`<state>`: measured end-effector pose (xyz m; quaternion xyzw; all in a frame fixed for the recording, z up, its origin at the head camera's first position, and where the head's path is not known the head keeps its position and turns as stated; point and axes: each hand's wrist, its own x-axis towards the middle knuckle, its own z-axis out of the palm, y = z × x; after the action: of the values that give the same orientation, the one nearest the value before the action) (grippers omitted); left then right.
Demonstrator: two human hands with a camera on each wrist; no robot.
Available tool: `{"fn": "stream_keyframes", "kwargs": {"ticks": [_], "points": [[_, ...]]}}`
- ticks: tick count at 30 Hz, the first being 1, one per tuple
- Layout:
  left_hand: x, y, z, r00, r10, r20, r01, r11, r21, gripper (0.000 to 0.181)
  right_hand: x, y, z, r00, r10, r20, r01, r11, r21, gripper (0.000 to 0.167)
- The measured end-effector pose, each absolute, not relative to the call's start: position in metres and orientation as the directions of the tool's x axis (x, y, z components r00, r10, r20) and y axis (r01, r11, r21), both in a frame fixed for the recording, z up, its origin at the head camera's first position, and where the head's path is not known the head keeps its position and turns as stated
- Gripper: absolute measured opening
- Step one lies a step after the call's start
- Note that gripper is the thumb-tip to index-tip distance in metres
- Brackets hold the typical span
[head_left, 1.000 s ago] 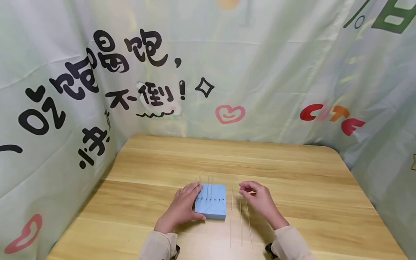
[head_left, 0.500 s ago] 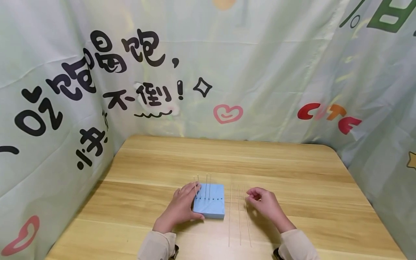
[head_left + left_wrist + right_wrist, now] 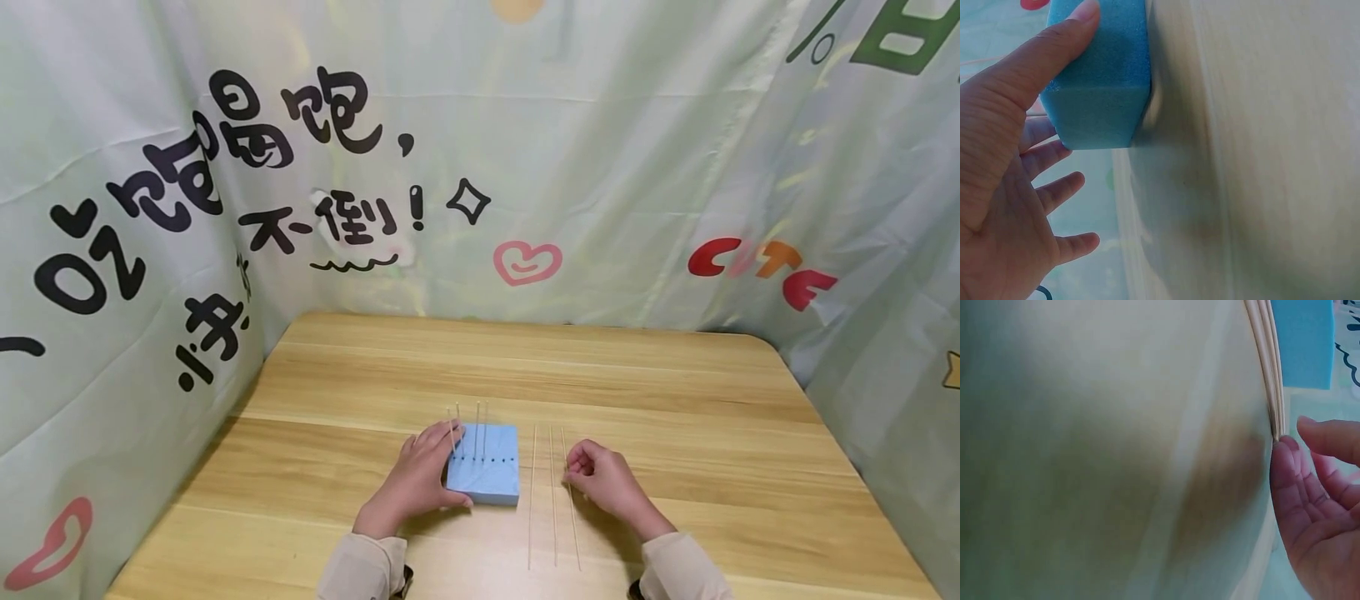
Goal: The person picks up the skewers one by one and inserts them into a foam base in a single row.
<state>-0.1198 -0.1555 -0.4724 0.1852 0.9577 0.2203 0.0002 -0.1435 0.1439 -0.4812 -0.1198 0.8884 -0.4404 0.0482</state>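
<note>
One grip, that of the left hand [image 3: 423,479], holds the block [image 3: 487,487] from its nine o'clock side, taking twelve as the far edge of the table [image 3: 660,383]. Its thumb lies against the near face at about seven o'clock, its fingers reach toward the ten o'clock corner, and in the left wrist view the lower fingers spread clear of the block.

The block sits flat on the table, on the six o'clock side of the table's middle. Small holes [image 3: 502,459] run in a row across its top, from nine to three. Toward nine, four upright sticks [image 3: 477,429] stand in the row, the leftmost tilted a little toward eleven. Toward three, three holes look bare, so by my count a little over half is done.

Just beyond the block's three o'clock side, three loose sticks [image 3: 532,497] lie apart on the table, roughly from twelve to six, the last slanting from eleven to five. They seem to match the bare holes one for one, and all three remain to be placed.

Farthest toward three, the right hand [image 3: 611,487] has its fingertips at the last loose stick. The right wrist view shows thumb and forefinger slightly parted, so this grip seems to touch without yet having hold.
</note>
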Motion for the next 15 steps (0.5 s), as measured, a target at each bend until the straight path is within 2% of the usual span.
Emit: {"fn": "stream_keyframes", "kwargs": {"ticks": [7,15], "points": [[-0.121,-0.156,-0.473,-0.933,0.350,0.080,0.350,0.837,0.420,0.105,-0.143,0.136,-0.479,-0.975,-0.223,0.020,-0.181,0.730,-0.659,0.023],[-0.120,-0.156,-0.474,-0.935,0.350,0.067,0.344,0.838,0.424,0.106,-0.141,0.133,-0.473,-0.980,-0.198,0.008,-0.165,0.792,-0.588,0.014]]}}
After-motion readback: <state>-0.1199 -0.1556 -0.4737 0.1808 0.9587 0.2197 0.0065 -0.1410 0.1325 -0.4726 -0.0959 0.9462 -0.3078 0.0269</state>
